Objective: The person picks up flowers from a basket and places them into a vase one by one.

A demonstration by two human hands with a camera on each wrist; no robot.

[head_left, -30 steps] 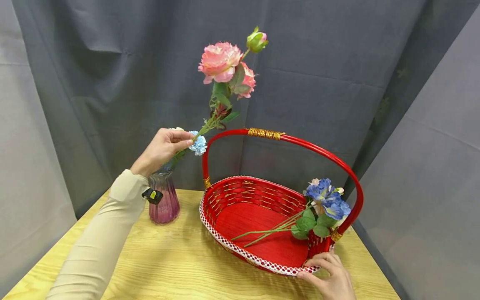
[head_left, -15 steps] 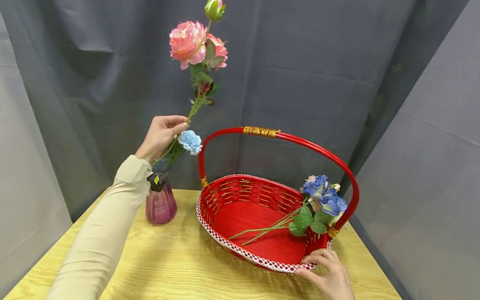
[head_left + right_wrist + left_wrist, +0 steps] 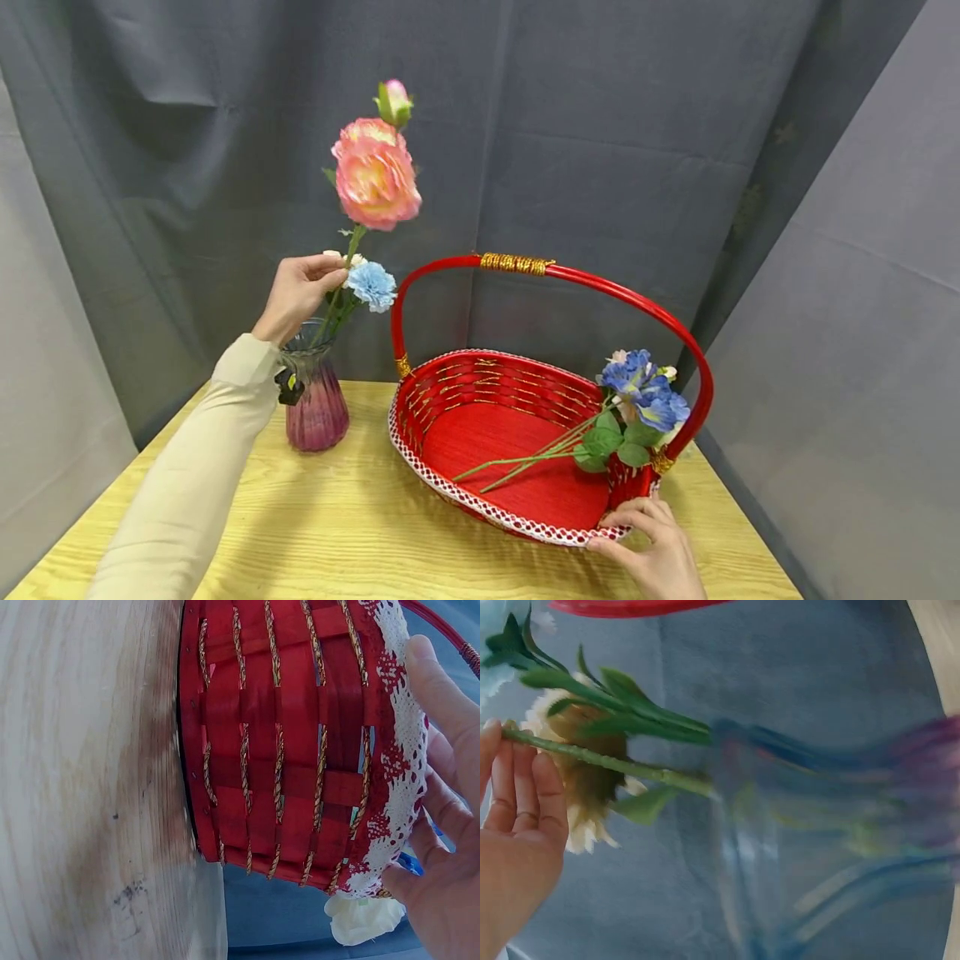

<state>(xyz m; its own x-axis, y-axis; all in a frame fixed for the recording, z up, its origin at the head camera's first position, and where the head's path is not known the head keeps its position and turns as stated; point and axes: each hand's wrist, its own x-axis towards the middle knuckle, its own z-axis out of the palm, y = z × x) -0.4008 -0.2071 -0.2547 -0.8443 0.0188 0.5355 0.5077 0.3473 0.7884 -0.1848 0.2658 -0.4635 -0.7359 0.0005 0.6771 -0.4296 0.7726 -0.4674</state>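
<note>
My left hand pinches the green stem of a pink peony between thumb and fingers. The peony stands upright above the hand, with a bud at its top. In the left wrist view, the pinched stem runs down through the mouth of the glass vase. That vase is clear at the neck and purple below. A light blue carnation and a cream flower lean out beside the hand. My right hand grips the lace-trimmed rim of a red woven basket, thumb outside, fingers over the edge.
Blue and cream flowers lie in the basket's right end, their stems across its red floor. The tall red handle arches over the basket. A grey curtain hangs behind the wooden table.
My left hand has carried the peony left, up and then down, over to the vase, and its stem is now in the vase mouth. The right hand keeps hold of the basket rim.
</note>
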